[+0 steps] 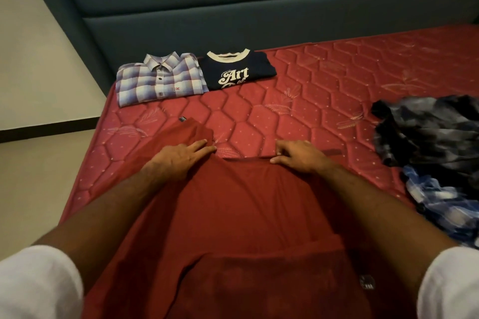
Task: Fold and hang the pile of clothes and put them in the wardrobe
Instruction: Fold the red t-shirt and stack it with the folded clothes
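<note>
Fingers [204, 146] of the left hand [178, 156] lie straight and flat, pressing on the red shirt [233, 215]. On the right hand [298, 156] I see curled fingers pinching the shirt's far edge. I note the shirt lies spread near the mattress [324, 80] front edge, toward its left side. At the far-left corner, a folded plaid shirt [158, 80] touches a folded navy T-shirt [236, 70]. By the right edge sits an unfolded clothes pile [435, 153].
</note>
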Tool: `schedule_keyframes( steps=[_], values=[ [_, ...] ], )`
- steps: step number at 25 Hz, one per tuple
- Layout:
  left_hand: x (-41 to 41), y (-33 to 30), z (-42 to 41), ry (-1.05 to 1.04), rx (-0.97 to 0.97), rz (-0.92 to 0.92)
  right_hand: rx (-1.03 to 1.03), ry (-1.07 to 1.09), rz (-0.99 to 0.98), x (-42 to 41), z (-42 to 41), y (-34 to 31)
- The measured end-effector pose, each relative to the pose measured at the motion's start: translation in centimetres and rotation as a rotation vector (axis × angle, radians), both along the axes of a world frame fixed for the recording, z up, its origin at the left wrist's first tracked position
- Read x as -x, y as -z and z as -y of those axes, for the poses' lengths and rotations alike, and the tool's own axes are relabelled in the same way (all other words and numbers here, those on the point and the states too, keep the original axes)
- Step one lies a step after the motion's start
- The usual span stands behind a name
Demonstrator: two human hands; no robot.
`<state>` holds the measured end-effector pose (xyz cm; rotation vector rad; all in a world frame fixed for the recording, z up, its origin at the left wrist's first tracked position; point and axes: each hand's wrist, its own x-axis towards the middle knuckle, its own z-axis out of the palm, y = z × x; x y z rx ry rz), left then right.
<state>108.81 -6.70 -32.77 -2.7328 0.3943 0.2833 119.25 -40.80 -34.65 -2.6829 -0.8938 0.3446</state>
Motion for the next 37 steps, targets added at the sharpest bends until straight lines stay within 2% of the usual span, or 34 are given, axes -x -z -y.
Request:
schedule_keyframes(
  steps=[2,4,8,15,19,22,24,27,29,30,32,34,36,37],
  values=[
    [-0.9,-0.3,0.0,-0.011,-0.05,-0.003,0.084,-0.006,-0.047,-1.2,0.5,-0.7],
    [-1.3,-1.0,0.7,0.0,-0.161,0.075,0.159,-0.017,-0.065,-1.9,1.1,-1.3],
    [-1.8,-2.4,2.1,0.066,-0.418,0.191,0.072,-0.097,-0.207,-2.3,3.2,-2.1],
    [0.4,-4.6,0.1,0.017,-0.639,0.308,0.073,-0.044,0.011,-1.1,6.2,-2.0],
    [3.1,-8.4,-1.6,-0.058,-0.539,0.321,0.065,-0.134,0.227,1.1,7.5,-3.9],
    [5.8,-10.7,-2.3,-0.102,-0.344,0.317,0.12,-0.215,0.318,3.0,8.7,-5.5],
    [8.4,-11.5,-2.9,-0.014,-0.207,0.252,0.158,-0.215,0.386,4.8,9.3,-6.6],
    [13.2,-11.8,-3.6,0.133,0.132,0.195,0.228,-0.202,0.429,7.9,10.2,-7.3],
    [16.2,-10.8,-3.4,0.088,0.371,0.081,0.275,-0.233,0.39,10.0,10.6,-7.3],
    [17.5,-9.8,-3.1,0.034,0.427,0.025,0.286,-0.252,0.354,10.9,10.7,-7.1],
    [19.8,-7.4,-2.8,-0.028,0.458,-0.024,0.342,-0.248,0.3,12.6,11.1,-6.4],
    [21.2,-5.5,-2.2,0.06,0.409,-0.007,0.432,-0.219,0.31,13.9,11.5,-5.4],
    [21.4,-4.8,-1.4,0.202,0.202,-0.062,0.46,-0.181,0.308,15.0,11.7,-4.6],
    [21.3,-4.8,-0.8,0.209,0.086,-0.135,0.47,-0.166,0.308,15.4,11.8,-4.3]
  ],
)
